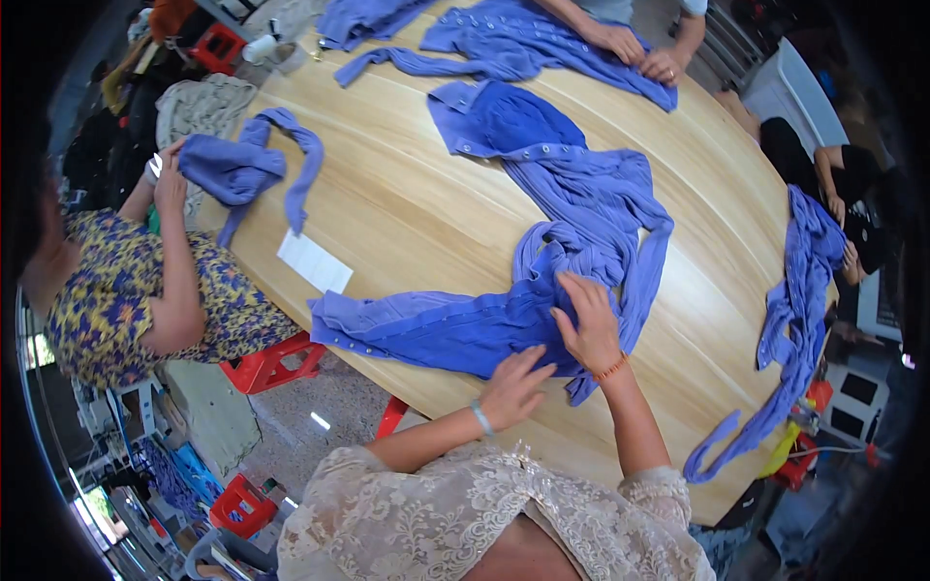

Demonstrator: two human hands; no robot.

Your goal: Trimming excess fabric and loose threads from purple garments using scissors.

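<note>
Both hands lie flat on a blue knitted cardigan [455,329] spread across the round wooden table [407,208]. The left hand [516,383] presses open-palmed on its near edge; the right hand [589,324] rests with fingers spread where the cloth bunches, gripping nothing that I can see. It looks like the smoothing stage of laying the garment out. The bunched sleeve [644,276] to the right would seem to want pulling straight first. The knit is soft, ribbed and limp, with a row of small pale buttons [387,344] along one band. A white paper slip [314,261] lies just beyond it. Other people at the table handle similar blue garments.
</note>
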